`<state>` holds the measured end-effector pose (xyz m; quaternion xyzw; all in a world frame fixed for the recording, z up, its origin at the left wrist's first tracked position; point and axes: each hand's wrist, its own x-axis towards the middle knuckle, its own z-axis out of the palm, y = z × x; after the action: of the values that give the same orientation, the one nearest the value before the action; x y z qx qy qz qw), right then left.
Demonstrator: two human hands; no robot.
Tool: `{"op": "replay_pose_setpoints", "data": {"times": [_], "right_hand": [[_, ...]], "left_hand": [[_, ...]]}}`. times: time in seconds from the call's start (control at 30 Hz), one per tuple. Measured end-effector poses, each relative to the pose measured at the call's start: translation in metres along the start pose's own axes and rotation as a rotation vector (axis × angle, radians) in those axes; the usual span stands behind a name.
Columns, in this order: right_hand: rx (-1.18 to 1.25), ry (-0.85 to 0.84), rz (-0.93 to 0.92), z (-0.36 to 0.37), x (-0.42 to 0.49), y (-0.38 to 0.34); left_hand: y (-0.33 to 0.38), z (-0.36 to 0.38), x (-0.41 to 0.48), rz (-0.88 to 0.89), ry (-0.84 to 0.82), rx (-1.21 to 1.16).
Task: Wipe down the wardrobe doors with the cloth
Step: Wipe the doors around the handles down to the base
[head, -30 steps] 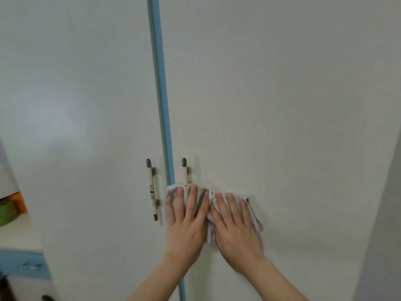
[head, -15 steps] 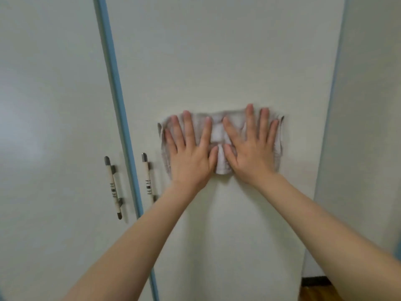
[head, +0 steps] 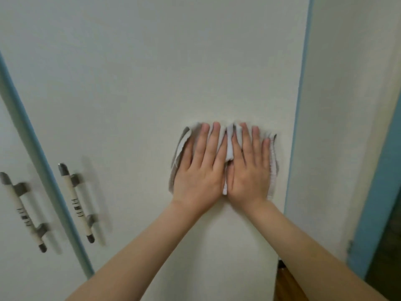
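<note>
Two hands, left hand (head: 200,170) and right hand (head: 249,170), pressed flat with straight fingers on the cloth (head: 230,148) against the wardrobe door (head: 152,83).

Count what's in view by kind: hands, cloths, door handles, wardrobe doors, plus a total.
Hands: 2, left hand, right hand
Cloth: 1
Door handles: 2, left handle, right handle
Wardrobe doors: 2, left door, right door
Total: 7
</note>
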<state>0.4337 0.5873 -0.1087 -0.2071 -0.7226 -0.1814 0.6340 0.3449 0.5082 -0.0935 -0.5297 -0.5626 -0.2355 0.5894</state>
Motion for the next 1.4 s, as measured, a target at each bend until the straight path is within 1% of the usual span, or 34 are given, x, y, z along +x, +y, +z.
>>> {"op": "replay_pose_setpoints", "data": {"times": [0.17,0.3,0.47,0.6,0.67,0.77,0.87,0.93,1.07,1.17,1.3,1.4], "right_hand": [[-0.013,-0.023,0.006,0.005,-0.053,0.014],[-0.043,-0.053,-0.029,0.007,-0.083,0.022],[-0.113,-0.158,-0.093,0.003,-0.106,0.032],[-0.206,-0.297,-0.188,-0.013,-0.11,0.037],[-0.199,-0.35,-0.204,-0.022,-0.108,0.037],[-0.152,-0.395,-0.221,-0.036,-0.101,0.039],[-0.116,-0.412,-0.229,-0.046,-0.079,0.039],[-0.096,-0.4,-0.21,-0.05,-0.05,0.039],[-0.012,-0.348,-0.085,-0.05,0.027,0.04],[-0.021,-0.281,-0.02,-0.051,0.083,0.048],[-0.029,-0.146,0.047,-0.05,0.133,0.063],[0.077,-0.002,0.072,-0.045,0.136,0.068]], "left_hand": [[0.03,0.013,-0.041,0.011,-0.035,-0.007],[0.045,0.02,-0.066,0.021,-0.071,-0.011],[0.057,0.023,-0.088,0.021,-0.128,-0.017],[0.066,0.01,-0.096,-0.007,-0.215,-0.018],[0.069,0.003,-0.096,-0.024,-0.265,-0.013],[0.072,-0.006,-0.087,-0.053,-0.324,-0.003],[0.073,-0.013,-0.066,-0.103,-0.33,-0.013],[0.071,-0.017,-0.042,-0.131,-0.306,-0.013],[0.057,-0.024,0.023,-0.2,-0.238,-0.058],[0.039,-0.023,0.08,-0.226,-0.221,-0.047],[0.028,-0.017,0.143,-0.17,-0.137,0.076],[0.032,-0.008,0.153,-0.168,-0.043,0.116]]}}
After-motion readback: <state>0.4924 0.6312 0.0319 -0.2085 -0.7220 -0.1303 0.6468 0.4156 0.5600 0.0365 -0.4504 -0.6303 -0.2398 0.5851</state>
